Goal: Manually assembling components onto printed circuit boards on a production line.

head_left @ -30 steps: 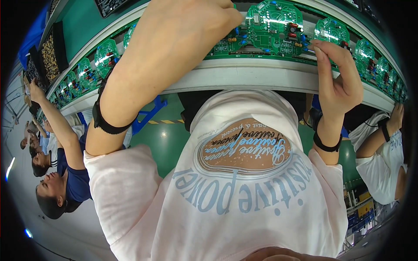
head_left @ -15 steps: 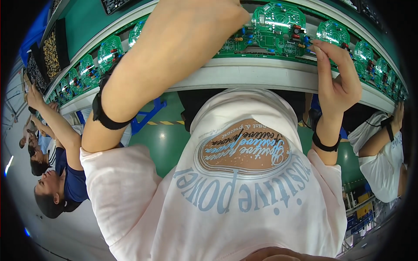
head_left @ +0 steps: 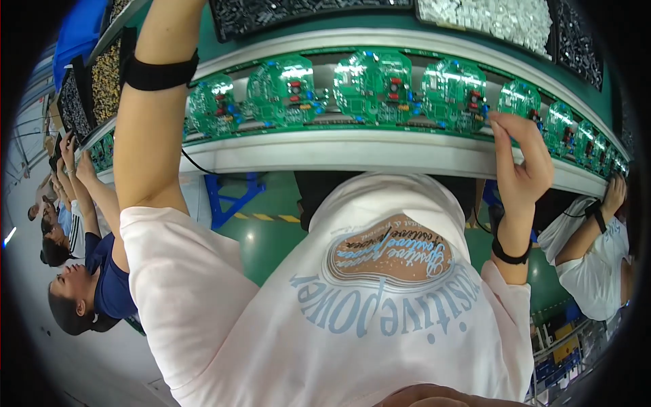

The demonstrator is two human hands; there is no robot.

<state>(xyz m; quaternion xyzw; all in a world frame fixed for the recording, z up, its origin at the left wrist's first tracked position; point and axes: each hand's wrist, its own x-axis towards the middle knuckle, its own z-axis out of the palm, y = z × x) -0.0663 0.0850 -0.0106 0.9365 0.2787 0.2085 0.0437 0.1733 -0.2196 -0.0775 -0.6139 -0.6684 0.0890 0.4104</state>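
Green circuit boards [head_left: 373,88] stand in a long row on a pale rail [head_left: 339,152] that curves across the upper part of the view, each carrying small red, blue and black parts. The person, in a white T-shirt [head_left: 380,325], faces the row. Their right hand [head_left: 525,152] is raised to its near edge, thumb and forefinger tips drawn close together between two boards; whether they pinch a part cannot be told. The left arm [head_left: 149,136], with a black band [head_left: 161,72] round it, reaches up over the row and out at the top edge, so the left hand and its state are out of sight. Beyond the rail lie a tray of dark parts [head_left: 298,15] and one of whitish parts [head_left: 485,22]. A co-worker in navy [head_left: 114,281] is at the left.
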